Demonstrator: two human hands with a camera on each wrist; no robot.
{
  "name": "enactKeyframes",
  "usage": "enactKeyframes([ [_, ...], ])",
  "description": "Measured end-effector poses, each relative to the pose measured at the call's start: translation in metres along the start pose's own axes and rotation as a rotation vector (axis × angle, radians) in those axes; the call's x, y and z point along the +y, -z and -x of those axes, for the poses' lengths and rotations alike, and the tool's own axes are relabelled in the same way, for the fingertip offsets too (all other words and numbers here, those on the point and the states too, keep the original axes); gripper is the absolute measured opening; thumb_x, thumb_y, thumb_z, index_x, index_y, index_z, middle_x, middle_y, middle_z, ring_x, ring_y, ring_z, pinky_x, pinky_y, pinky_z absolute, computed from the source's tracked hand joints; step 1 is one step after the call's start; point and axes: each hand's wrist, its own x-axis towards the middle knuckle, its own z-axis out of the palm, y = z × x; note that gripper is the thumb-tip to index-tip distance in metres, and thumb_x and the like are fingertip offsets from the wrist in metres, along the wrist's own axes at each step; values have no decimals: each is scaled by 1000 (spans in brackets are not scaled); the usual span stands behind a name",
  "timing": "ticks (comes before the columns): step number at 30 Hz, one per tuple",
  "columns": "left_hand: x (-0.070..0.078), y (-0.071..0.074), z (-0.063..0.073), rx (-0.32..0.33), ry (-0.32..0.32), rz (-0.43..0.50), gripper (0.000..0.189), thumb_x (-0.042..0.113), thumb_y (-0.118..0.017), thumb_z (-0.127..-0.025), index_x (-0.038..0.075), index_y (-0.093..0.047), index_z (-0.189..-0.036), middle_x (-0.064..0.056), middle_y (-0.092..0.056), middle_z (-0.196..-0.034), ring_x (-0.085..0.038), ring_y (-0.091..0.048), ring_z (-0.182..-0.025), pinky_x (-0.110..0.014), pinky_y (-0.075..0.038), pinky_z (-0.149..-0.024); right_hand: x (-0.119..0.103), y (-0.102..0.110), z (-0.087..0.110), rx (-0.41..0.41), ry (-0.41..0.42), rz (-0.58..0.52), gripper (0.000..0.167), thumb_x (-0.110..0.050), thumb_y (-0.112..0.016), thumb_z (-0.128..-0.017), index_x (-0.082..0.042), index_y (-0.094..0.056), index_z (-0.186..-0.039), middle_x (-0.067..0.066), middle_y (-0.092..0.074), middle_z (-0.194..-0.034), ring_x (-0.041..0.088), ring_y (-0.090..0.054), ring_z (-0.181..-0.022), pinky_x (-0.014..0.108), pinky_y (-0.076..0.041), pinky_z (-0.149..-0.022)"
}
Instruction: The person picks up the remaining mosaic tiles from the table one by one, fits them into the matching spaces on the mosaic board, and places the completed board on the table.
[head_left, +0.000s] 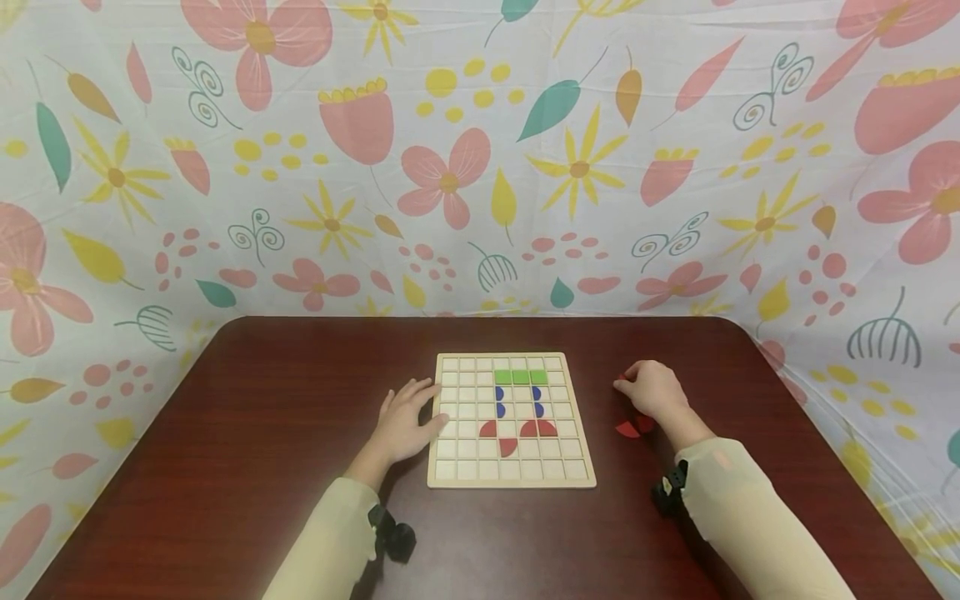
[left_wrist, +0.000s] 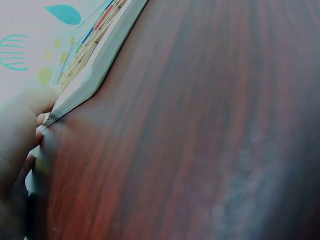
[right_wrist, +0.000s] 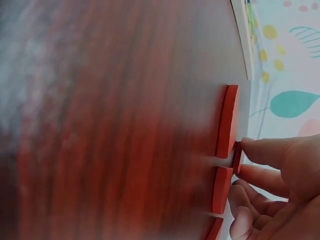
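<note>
Behind everything, a big white cloth point(head_left: 480, 125) with pink and yellow flowers and green leaves all over. In front of it, a shiny red-brown table point(head_left: 525, 542). Coming in from the bottom on both sides, two pale sleeves point(head_left: 322, 542). Flat near the middle of the table, between both hands, a pale wooden board point(head_left: 468, 450) with lots of little squares. At its left edge, a left hand point(head_left: 405, 423), fingers spread and loose, thumb and fingertips touching the rim. Well to the right of the board, a right hand point(head_left: 658, 392), pinching a small thing low over the table. By each wrist, something black point(head_left: 393, 537).

On the board, near the top, three green squares point(head_left: 521, 377) side by side in a row. Below those, four red quarter circles point(head_left: 488, 430): three in one row and one in the row under it. Under and beside the right hand, on the table, at least three loose red pieces point(right_wrist: 222, 190). Between thumb and finger, just beside those, one red piece point(right_wrist: 237, 157), shape too hidden to tell. Smallest on the board, four blue half circles point(head_left: 501, 410), two on the left and two on the right, between the green and the red.
</note>
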Motion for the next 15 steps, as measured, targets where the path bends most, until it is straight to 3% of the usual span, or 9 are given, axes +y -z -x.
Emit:
enactKeyframes([
  [7, 1, 0, 0, 12, -13, -2, 55, 40, -57, -90, 16, -49, -139, -8, -41, -148, -33, -27, -142, -63, -11, -113, -2, 1, 1, -3, 11, -9, 29, -20, -66, -86, 6, -63, -99, 23, -65, -94, 39, -60, -86, 51, -48, -78],
  [15, 1, 0, 1, 22, -17, 3, 55, 39, -57, -90, 14, -49, -138, -9, -41, -148, -34, -28, -142, -63, -11, -112, 1, -2, 0, -6, 8, -57, 26, -18, -66, -86, 3, -58, -99, 16, -60, -85, 27, -56, -75, 40, -47, -67],
])
